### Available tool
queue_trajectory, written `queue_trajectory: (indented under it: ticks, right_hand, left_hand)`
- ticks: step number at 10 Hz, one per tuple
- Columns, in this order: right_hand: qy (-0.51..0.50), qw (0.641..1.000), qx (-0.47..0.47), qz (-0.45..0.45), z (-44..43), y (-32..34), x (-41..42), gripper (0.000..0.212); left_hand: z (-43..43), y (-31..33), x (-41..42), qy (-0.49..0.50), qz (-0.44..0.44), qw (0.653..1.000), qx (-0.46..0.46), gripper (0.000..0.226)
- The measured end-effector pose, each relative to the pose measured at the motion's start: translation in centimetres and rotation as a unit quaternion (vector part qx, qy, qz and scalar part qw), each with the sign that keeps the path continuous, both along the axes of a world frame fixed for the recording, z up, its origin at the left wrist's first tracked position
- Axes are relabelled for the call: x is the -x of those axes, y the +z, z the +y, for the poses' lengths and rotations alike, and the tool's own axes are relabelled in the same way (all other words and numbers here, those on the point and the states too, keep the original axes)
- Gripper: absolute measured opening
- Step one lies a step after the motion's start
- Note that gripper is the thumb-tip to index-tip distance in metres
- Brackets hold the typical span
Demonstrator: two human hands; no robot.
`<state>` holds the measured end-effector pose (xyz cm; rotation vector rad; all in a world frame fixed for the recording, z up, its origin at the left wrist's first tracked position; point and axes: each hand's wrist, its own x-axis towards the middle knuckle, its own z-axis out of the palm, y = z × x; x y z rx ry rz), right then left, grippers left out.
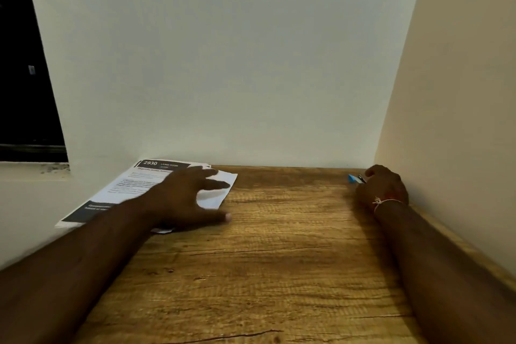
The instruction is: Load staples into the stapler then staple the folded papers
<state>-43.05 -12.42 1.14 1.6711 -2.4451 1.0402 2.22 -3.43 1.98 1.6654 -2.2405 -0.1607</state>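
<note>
On the papers (122, 190) I can read "2930" in white on a dark header band. The smaller words beside it and the body text are too blurred to make out. A second dark band crosses their near end. The papers lie at the far left of the wooden table (265, 260) against the far wall (223, 50), with their long axis running from near left to far right and the header at the far end.

My left hand (181, 198) is over them with its fingers spread wide, and it covers their middle. A dark window (25, 64) sits further left.

At the far right, close to the side wall (460, 92), my right hand (384, 190) curls around the stapler (356, 178). Only its blue tip and a metal part show, pointing left; the hand hides the rest. A thread bracelet (386, 202) circles that wrist.
</note>
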Motion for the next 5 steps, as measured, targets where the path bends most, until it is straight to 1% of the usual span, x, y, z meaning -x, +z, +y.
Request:
queue_trajectory:
  ticks: [1, 2, 3, 4, 5]
  right_hand:
    - [-0.02, 1.0, -0.009, 0.019, -0.4, -0.7, 0.5, 0.037]
    - [-0.021, 0.999, -0.036, 0.02, -0.3, -0.8, 0.5, 0.04]
    - [-0.035, 0.997, -0.059, 0.045, 0.0, -0.6, 0.2, 0.048]
    - [-0.026, 0.991, -0.05, 0.118, 0.7, -0.1, -1.4, 0.065]
    - [0.056, 0.982, 0.005, 0.183, 0.9, 0.5, -4.8, 0.079]
  left_hand:
    - [0.6, -0.1, 1.8, -0.034, -0.048, 0.998, -0.022, 0.078]
    - [1.3, -0.4, 2.9, -0.006, -0.087, 0.995, -0.046, 0.078]
    - [1.2, -0.8, 3.2, 0.029, -0.128, 0.99, -0.056, 0.087]
    - [1.1, -1.3, 3.3, 0.086, -0.161, 0.982, -0.046, 0.096]
    - [0.6, -1.3, 3.6, 0.114, -0.171, 0.979, -0.009, 0.097]
